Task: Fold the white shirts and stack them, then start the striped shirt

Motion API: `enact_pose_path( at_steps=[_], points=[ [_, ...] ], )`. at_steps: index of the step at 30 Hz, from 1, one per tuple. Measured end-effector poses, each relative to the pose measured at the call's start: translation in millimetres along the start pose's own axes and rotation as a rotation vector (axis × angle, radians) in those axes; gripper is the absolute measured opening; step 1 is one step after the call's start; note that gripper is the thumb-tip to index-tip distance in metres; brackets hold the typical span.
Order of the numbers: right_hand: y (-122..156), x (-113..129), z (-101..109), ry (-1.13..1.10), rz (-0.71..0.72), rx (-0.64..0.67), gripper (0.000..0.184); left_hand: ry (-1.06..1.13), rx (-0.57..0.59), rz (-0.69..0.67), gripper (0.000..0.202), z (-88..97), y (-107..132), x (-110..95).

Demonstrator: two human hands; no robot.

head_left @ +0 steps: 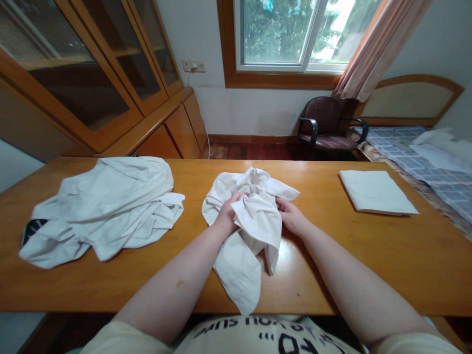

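A crumpled white cloth is bunched up at the middle of the wooden table, one corner drooping over the near edge. My left hand grips it from the left, its fingertips tucked into the folds. On the other side my right hand holds the cloth's right edge, with some fingers hidden behind the fabric. To the left lies a loose heap of white cloth, spread in wrinkles. A flat, neatly folded white cloth rests at the right of the table.
The wooden table spans the view before me. A dark object peeks from under the left heap. Beyond stand a glass-door cabinet, an armchair and a bed. A white cord hangs from the wall socket.
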State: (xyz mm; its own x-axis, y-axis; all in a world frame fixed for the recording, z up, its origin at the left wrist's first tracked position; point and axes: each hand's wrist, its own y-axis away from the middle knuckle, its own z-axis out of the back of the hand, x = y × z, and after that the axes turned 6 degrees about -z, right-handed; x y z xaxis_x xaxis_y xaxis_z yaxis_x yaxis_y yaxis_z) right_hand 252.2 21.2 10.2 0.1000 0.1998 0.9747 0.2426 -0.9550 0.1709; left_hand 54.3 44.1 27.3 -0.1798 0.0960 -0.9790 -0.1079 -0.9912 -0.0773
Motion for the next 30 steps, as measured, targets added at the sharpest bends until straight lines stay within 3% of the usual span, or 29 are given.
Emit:
enact_pose_path(
  at_steps=[3,7,10,13,16,18,20,23,26,28,30],
  points=[
    [-4.2,6.5,15.2,0.034,-0.014,-0.219,0.047,-0.158,-0.007,-0.124,0.017,14.5,3.3,-1.6],
    [-8.9,11.0,51.2,0.286,0.002,-0.690,0.042,-0.493,-0.067,-0.180,0.024,29.9,5.1,-7.4],
    [-12.4,6.1,71.4,0.273,0.059,-0.932,0.046,-0.649,0.048,-0.175,0.025,32.2,7.0,-11.8],
    [-13.9,2.8,74.1,0.163,0.118,-0.909,0.055,-0.774,0.219,-0.202,0.025,31.2,10.9,-16.3],
    [-12.5,7.3,64.3,0.051,0.143,-0.657,0.064,-0.857,0.351,-0.232,0.026,30.9,14.8,-20.5],
    [-11.5,11.7,57.7,0.067,0.119,-0.539,0.070,-0.886,0.404,-0.257,0.027,31.0,16.5,-22.4],
    [-11.6,13.8,54.5,0.185,0.113,-0.528,0.079,-0.889,0.419,-0.293,0.028,31.2,17.2,-23.5],
    [-13.3,11.8,57.3,0.402,0.088,-0.539,0.088,-0.879,0.306,-0.312,0.030,32.7,16.5,-24.1],
    [-13.8,8.8,67.4,0.542,0.018,-0.595,0.070,-0.978,0.076,-0.204,0.038,36.9,13.8,-22.8],
    [-11.9,9.3,75.5,0.591,0.033,-0.739,0.053,-1.065,-0.005,-0.114,0.042,40.2,11.2,-19.8],
    [-7.7,12.2,81.3,0.615,0.111,-0.946,0.047,-1.118,-0.010,-0.066,0.049,42.1,8.4,-14.3]
  ],
)
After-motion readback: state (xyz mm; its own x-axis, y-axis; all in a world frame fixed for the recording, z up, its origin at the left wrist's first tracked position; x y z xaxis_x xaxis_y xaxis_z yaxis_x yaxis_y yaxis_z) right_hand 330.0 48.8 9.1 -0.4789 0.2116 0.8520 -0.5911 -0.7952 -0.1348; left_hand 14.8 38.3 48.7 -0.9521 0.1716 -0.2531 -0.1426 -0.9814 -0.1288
